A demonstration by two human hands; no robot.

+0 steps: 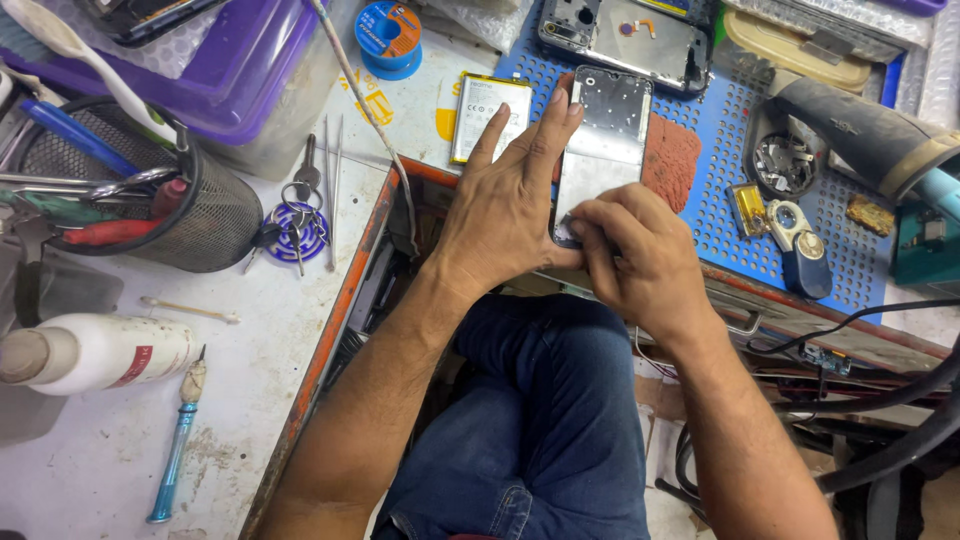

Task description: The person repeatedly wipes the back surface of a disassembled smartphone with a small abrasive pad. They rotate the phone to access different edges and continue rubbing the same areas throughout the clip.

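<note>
Head view. A phone frame (603, 150), stripped and pale, is laid lengthwise on a red pad (672, 158) on the blue perforated mat (740, 220), at the near edge of the bench above the person's knees. The left hand (505, 205) is spread flat, fingers extended, and is pressed against the frame's left side, with the fingertips reaching toward a loose battery (487, 116) lying just beside it. The right hand (632, 250) is curled closed at the frame's lower corner; something small appears to be pinched there, but what it is cannot be told.

Risks noted. The frame is held only by side pressure from an open palm, so a slip of the right hand is judged likely to skid it off the pad toward the bench edge. Force at a single corner is judged able to bend or crack the thin frame. The battery is unprotected and close to the working fingers; a stray tool point could pierce it. A heat gun (850, 125) is resting on the mat near small loose parts (785, 165), which could be knocked or scattered. Cables (880, 400) hang near the right forearm and could be snagged.
</note>
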